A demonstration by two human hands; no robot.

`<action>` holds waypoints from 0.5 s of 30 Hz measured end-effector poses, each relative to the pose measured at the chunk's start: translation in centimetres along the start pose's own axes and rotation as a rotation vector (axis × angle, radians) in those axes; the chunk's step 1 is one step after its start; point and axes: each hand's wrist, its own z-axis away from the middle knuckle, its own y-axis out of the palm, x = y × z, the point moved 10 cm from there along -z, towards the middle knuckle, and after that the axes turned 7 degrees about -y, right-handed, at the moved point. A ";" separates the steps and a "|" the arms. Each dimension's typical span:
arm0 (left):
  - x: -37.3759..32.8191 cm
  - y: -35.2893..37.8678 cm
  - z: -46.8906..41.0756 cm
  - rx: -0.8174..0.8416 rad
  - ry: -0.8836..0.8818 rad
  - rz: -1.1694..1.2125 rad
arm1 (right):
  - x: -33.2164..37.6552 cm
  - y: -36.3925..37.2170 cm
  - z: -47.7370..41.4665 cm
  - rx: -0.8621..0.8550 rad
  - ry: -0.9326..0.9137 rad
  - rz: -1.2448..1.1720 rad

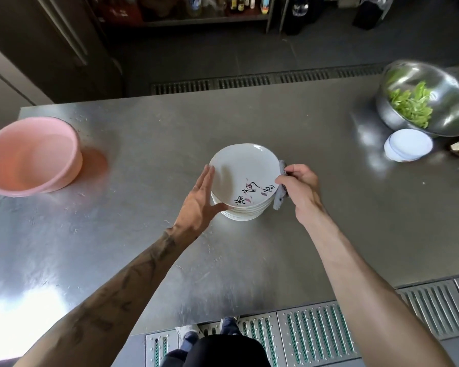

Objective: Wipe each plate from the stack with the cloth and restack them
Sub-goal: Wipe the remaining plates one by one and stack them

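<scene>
Left hand (199, 197) touches plate stack (243, 168); right hand (300, 187) pinches cloth (279, 198) at rim.

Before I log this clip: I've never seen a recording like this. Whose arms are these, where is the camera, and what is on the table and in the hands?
There is no machine here. A person works with bare hands, and the single camera sits on their head, looking forward and down, so both arms enter from the bottom of the picture. On the brushed steel table stands a stack of white round plates; the top one bears black brush lettering. The left hand lies with straight fingers against the stack's left edge. The right hand grips a crumpled grey cloth at the top plate's right rim. Also on the table are a pink plastic basin at the left, a shiny metal bowl of green leaves at the far right, and small white round dishes beside that bowl.
</scene>
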 end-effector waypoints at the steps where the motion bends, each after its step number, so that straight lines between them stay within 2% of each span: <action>1: -0.1 0.0 0.0 -0.008 0.009 -0.002 | -0.1 -0.1 -0.1 -0.006 -0.008 0.007; 11: -0.4 0.5 -0.2 0.009 -0.033 0.008 | -0.6 -0.5 -0.2 0.021 -0.056 -0.020; 15: -0.4 0.5 -0.1 0.010 -0.026 0.005 | -1.0 -2.9 0.1 -0.032 -0.048 -0.058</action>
